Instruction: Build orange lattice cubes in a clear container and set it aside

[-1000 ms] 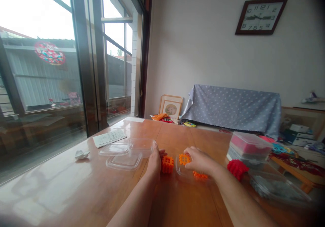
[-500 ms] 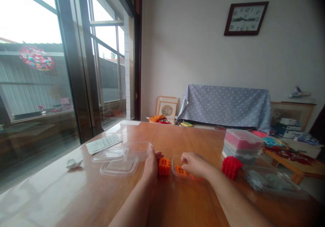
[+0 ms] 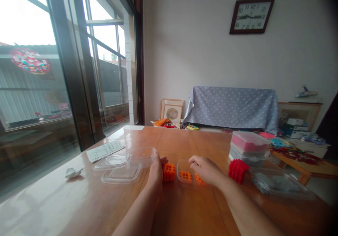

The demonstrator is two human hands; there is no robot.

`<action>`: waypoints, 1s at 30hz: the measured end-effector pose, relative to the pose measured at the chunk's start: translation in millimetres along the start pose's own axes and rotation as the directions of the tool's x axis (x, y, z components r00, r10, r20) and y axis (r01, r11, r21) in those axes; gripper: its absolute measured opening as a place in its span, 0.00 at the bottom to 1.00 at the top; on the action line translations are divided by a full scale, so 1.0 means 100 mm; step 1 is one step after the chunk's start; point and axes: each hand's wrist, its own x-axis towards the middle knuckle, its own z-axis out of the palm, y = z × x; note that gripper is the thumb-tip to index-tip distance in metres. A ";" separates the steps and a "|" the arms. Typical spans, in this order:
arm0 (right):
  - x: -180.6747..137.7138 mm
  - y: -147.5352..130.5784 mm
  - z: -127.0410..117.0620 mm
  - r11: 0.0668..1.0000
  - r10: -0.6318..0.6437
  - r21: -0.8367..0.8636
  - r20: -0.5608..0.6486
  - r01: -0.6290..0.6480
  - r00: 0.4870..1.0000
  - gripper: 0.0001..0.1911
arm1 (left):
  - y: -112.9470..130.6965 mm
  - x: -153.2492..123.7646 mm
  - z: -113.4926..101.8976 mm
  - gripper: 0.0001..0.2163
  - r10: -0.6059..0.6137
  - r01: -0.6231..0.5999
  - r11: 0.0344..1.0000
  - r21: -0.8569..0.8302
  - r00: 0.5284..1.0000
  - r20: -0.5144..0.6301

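Orange block standing on table, just outside clear tub and beside left hand; unable to tell if gripped. Inside tub so far: two orange lattice pieces, one partly hidden by right hand. Hands apart; right curled, nothing visible at fingertips. Left outside tub: orange block, red block. Far left: clear plastic lids or trays.
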 end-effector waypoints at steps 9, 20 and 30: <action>-0.08 -0.12 -0.03 0.994 -0.087 0.060 -0.098 0.093 0.991 0.15 | -0.06 0.04 0.02 0.43 0.018 -0.018 1.000 0.006 1.000 0.013; 0.23 -0.73 0.11 0.945 -0.214 -0.220 0.145 0.242 0.966 0.25 | -0.11 0.12 -0.03 0.46 -0.013 0.015 0.999 -0.046 0.999 0.041; 0.27 -0.66 0.16 0.967 -0.207 -0.134 0.089 0.218 0.974 0.24 | -0.10 0.11 -0.04 0.45 -0.012 0.013 0.999 -0.047 1.000 0.027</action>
